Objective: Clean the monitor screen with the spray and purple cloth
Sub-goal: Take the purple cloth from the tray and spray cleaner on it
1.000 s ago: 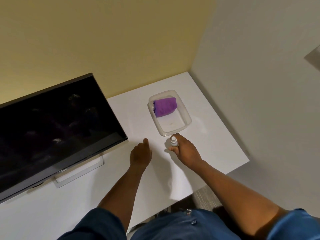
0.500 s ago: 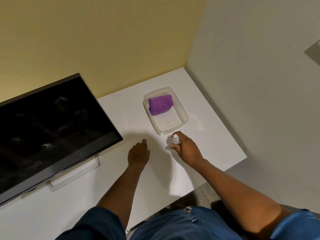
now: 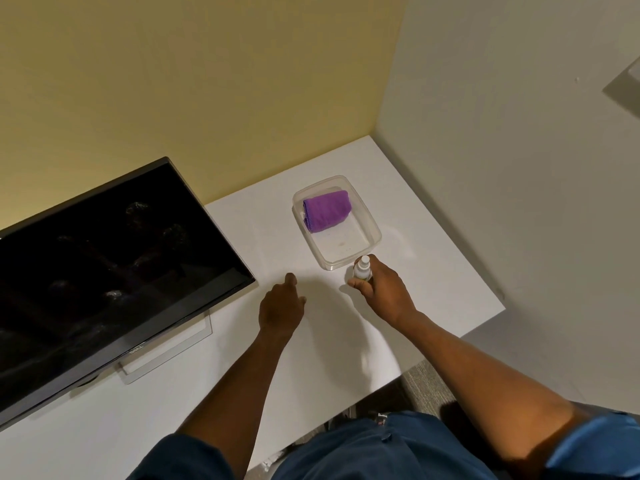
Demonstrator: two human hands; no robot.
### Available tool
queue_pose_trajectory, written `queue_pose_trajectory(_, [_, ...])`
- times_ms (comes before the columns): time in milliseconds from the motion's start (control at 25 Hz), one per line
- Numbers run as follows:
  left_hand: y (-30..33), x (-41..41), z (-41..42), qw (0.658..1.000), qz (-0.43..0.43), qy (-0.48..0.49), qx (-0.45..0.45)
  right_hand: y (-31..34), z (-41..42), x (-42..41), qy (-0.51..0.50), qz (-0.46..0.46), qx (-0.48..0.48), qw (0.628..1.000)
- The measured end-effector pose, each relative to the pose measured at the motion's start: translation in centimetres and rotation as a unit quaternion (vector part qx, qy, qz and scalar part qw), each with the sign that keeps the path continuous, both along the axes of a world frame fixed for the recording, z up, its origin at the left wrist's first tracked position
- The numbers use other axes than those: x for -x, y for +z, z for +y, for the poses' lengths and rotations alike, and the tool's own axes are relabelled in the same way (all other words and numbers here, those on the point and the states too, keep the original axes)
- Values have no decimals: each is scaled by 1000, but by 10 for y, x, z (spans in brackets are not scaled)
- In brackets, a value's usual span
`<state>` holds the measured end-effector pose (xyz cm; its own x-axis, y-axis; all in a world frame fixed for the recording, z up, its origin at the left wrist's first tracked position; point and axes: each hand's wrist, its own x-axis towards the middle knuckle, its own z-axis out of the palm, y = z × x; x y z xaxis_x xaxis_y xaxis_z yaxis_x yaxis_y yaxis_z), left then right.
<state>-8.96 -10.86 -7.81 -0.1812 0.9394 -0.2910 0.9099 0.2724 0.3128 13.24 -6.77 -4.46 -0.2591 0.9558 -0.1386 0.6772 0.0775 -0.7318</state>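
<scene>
Dark monitor [image 3: 104,271] stands far left on the white desk [image 3: 433,271], screen smudged. My left hand [image 3: 280,308] lies loose and empty on the desk – fingers relaxed. Right hand [image 3: 384,292] grips the small spray bottle [image 3: 362,269] upright, just beside the clear tray [image 3: 370,233] holding the folded purple cloth [image 3: 327,210].

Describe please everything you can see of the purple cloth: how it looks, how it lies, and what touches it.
The purple cloth is a soft, fabric-looking piece, folded or rolled into a compact bundle with a stitched edge showing at its left end. It lies in the far end of a clear plastic tray on the white table, resting on the tray's floor; the near half of the tray is bare. Neither hand touches it. It looks dry and unused, though dampness cannot be judged.
</scene>
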Motion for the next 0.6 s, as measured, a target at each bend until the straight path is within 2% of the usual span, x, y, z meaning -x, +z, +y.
queue_pose_trajectory(240, [21,-13,22,994,-24,-16,-107,17,26,-1,-69,52,-48,995])
queue_pose_trajectory(400, [34,-31,74,977,-65,-78,-186,23,44,0,-84,82,-41,992])
queue_pose_trajectory(480, [35,-38,104,972,-12,-131,-195,24,52,-1,-74,83,-49,993])
queue_pose_trajectory(600, [26,-45,144,964,81,-196,-163,21,59,-3,-76,108,-61,989])
